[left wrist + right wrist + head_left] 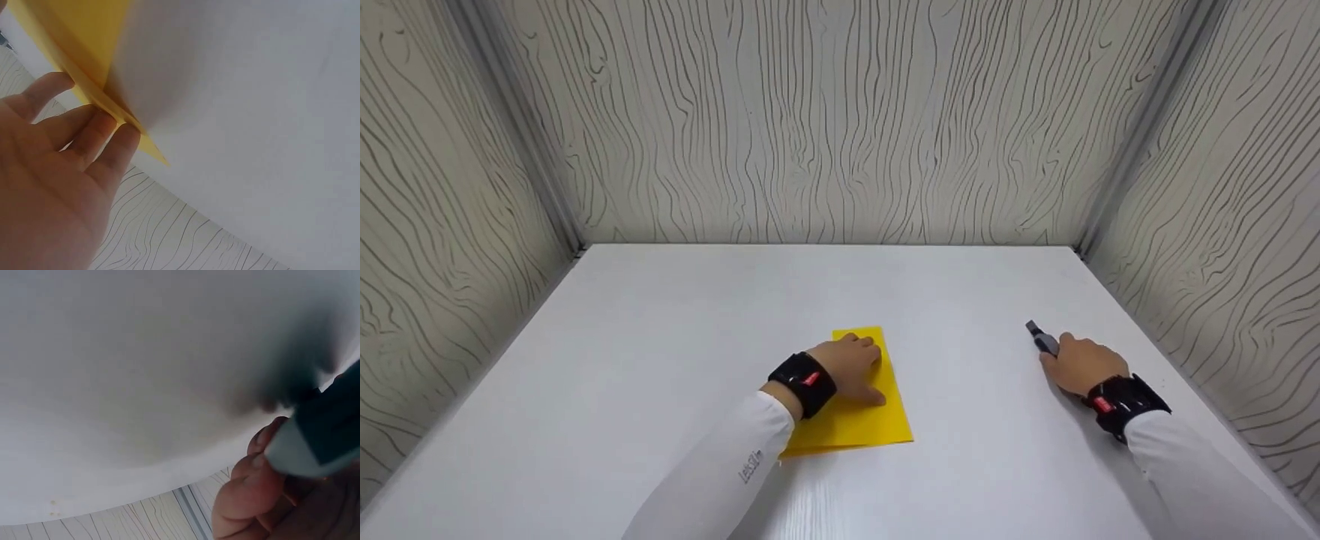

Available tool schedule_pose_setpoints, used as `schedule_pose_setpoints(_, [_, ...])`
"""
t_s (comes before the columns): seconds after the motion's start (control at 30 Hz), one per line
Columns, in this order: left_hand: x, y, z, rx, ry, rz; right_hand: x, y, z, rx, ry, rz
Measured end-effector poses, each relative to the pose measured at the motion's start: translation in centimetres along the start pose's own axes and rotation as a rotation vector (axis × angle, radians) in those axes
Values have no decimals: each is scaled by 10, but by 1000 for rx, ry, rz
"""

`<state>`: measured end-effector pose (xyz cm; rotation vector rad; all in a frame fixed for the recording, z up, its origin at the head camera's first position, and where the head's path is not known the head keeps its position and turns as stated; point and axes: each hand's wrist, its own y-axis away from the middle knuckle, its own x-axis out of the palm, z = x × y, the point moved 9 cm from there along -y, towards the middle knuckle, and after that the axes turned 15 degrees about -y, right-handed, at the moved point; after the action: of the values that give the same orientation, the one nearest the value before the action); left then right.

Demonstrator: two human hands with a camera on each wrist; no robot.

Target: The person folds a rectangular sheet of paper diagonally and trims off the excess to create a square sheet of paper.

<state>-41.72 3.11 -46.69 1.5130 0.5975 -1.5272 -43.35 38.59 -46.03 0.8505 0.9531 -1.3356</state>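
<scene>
A folded yellow sheet of paper [877,427] lies on the white table, its near edge showing two layers slightly apart. My left hand [849,367] rests on top with the thumb spread out toward the right side. Seen from the left wrist, the fingertips [130,133] touch the paper near a long edge, and a narrow corner of the yellow sheet [152,151] sticks out past them. Off to the right, my right hand [1081,365] grips a grey and dark utility knife [1041,339], its front end pointing away to the far left. Curled fingers partly hide its handle [332,422].
The white table [660,337] runs back to a wood-grain patterned wall [810,127]. Similar panels stand at left [427,247] and right [1245,225], with grey metal posts at the back corners. Small specks [53,507] mark the table in the right wrist view.
</scene>
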Motion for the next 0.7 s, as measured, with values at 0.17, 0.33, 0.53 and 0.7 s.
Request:
schedule_pose_setpoints(0.17, [1, 0, 1, 5, 1, 0, 2, 2, -4, 16, -27, 25])
schedule_pose_setpoints(0.33, [1, 0, 3, 11, 1, 0, 0, 3, -4, 27, -18, 84])
schedule_pose_setpoints(0.53, [4, 0, 3, 6, 27, 6, -13, 3, 15, -3, -10, 64])
schedule_pose_setpoints(0.7, [3, 3, 8, -1, 70, -19, -27, 2, 69, -143, 16, -100])
